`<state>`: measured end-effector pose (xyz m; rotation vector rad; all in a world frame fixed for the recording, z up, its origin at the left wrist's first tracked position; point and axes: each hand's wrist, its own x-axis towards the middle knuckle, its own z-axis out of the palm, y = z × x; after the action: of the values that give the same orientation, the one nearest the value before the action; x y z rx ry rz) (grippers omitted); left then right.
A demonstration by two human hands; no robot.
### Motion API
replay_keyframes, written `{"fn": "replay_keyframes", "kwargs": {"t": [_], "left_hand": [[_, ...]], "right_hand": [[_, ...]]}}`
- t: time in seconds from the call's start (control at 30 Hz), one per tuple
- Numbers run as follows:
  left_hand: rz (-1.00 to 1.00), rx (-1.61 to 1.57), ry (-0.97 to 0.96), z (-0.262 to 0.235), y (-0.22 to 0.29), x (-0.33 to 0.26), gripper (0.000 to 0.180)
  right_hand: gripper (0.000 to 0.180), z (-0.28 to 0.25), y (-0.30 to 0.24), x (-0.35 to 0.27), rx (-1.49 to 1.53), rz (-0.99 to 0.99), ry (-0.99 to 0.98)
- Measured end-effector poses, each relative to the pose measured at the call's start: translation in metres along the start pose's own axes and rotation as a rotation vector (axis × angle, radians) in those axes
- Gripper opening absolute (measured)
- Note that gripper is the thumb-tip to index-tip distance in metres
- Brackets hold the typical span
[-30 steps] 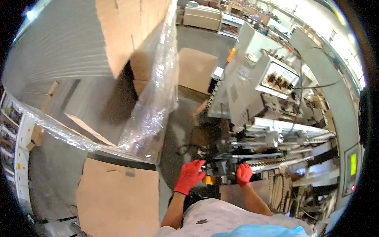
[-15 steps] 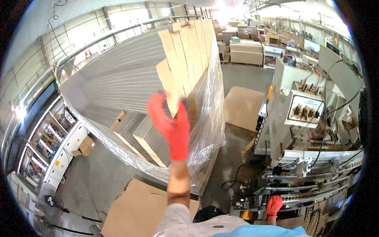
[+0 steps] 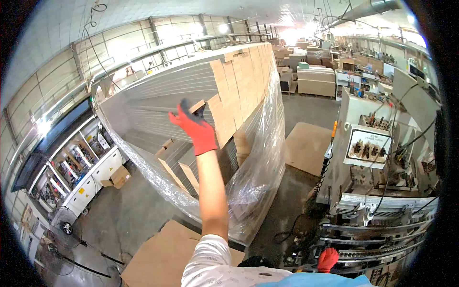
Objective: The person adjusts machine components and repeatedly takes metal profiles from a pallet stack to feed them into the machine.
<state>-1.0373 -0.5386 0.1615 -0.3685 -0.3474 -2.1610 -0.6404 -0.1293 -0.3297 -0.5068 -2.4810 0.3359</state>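
Note:
My left hand (image 3: 197, 131), in a red glove with a dark grey palm, reaches up and forward to a tall stack of grey panels (image 3: 143, 103) with pale wood-coloured edges. Its fingers are spread, and nothing shows held between them. Beside the fingertips, one board end (image 3: 197, 106) sticks out of the stack; I cannot tell whether they touch it. At the lower right, my right hand (image 3: 328, 259), also red-gloved, is low by the machine's metal rails (image 3: 377, 239). Only its back shows clearly, and its fingers are hidden.
Clear plastic film (image 3: 253, 196) wraps the stack's lower side. Flat cardboard sheets lie on the floor, one in front (image 3: 162, 253) and one beyond the stack (image 3: 308, 146). A machine with a control box (image 3: 368, 143) stands at right. At lower left are a fan (image 3: 67, 228) and a small carton (image 3: 117, 178).
The view has shifted, so the stack sits further right and lower. My left arm is stretched further out, with the hand higher against the stack. My right hand stays near the rails.

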Motion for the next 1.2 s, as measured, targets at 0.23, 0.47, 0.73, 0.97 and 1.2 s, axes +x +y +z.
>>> {"fn": "replay_keyframes", "kwargs": {"t": [0.23,0.47,0.73,0.97,1.2], "left_hand": [[0.339,1.251,-0.734,-0.015,0.055,-0.027,0.044],[-0.227,0.491,-0.567,-0.009,0.068,-0.260,0.072],[-0.742,-0.187,-0.311,-0.025,0.079,-0.267,0.048],[-0.526,0.456,-0.468,-0.085,0.094,-0.224,0.070],[-0.783,0.826,-0.355,-0.343,0.036,-0.259,0.049]], "right_hand": [[0.019,-0.013,-0.008,0.004,0.136,-0.074,0.110],[0.006,-0.065,-0.086,0.052,0.936,0.200,0.097],[0.032,-0.117,-0.089,0.059,1.850,0.808,0.420],[0.027,-0.108,0.133,-0.048,1.894,0.957,1.054],[0.018,-0.075,0.179,-0.019,1.154,1.155,1.009]]}}
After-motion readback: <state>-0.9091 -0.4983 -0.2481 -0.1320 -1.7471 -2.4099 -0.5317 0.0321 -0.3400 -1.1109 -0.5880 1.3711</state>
